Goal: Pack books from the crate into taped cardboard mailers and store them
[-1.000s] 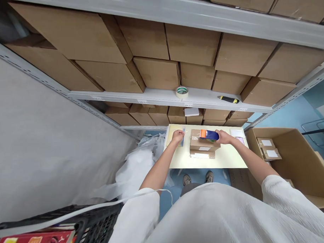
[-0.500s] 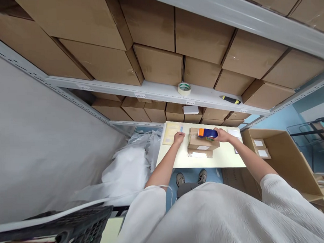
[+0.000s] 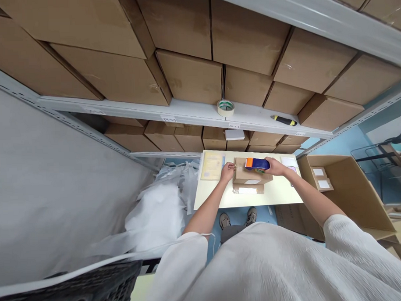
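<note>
Grey shelving (image 3: 195, 110) is standing at twelve o'clock beyond the pale desk (image 3: 284, 193), carrying one tape roll (image 3: 226, 112); one open box (image 3: 353, 198) at three o'clock is holding two parcels (image 3: 324, 185). Mid-desk, the right hand (image 3: 274, 166) is gripping one tape dispenser (image 3: 258, 164) over a carton (image 3: 245, 176), the left hand (image 3: 227, 172) lingering by the carton's nine-o'clock end, grip unclear.

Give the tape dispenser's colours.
The tape dispenser in the right hand is dark blue with an orange end, seen in the head view.

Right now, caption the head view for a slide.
Right hand holds tape dispenser over cardboard box; left hand at the box's left edge.
</note>
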